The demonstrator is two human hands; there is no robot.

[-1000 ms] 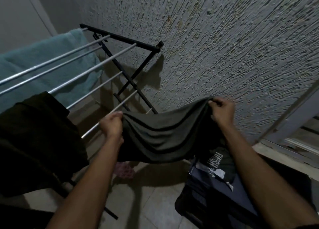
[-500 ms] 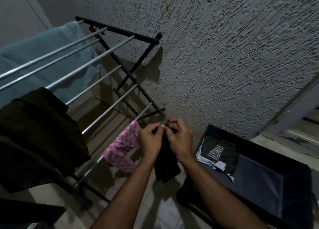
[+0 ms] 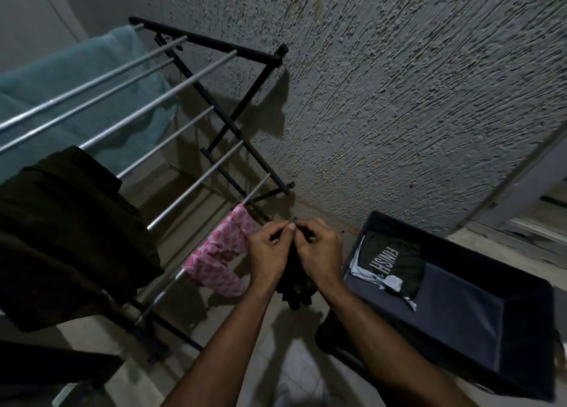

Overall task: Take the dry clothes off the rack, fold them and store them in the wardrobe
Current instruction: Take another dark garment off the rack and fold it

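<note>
My left hand (image 3: 266, 254) and my right hand (image 3: 319, 251) meet in front of me and together pinch the top edge of a dark garment (image 3: 297, 287), which hangs folded in half below them. To the left stands the drying rack (image 3: 196, 158) with silver bars and a black frame. On it hang a teal towel (image 3: 92, 99), a dark olive garment (image 3: 61, 231) and a pink patterned piece (image 3: 219, 261). At the right a dark fabric basket (image 3: 478, 323) holds a folded black shirt (image 3: 391, 265) with white lettering.
A rough textured wall (image 3: 383, 99) runs close behind the rack and basket. A pale door frame (image 3: 521, 173) and step are at the far right. Tiled floor (image 3: 276, 360) shows between rack and basket.
One second ago my hands held the dark garment spread wide apart. They have come together, folding it in half, and lowered it beside the basket. The pink piece on the rack is now uncovered.
</note>
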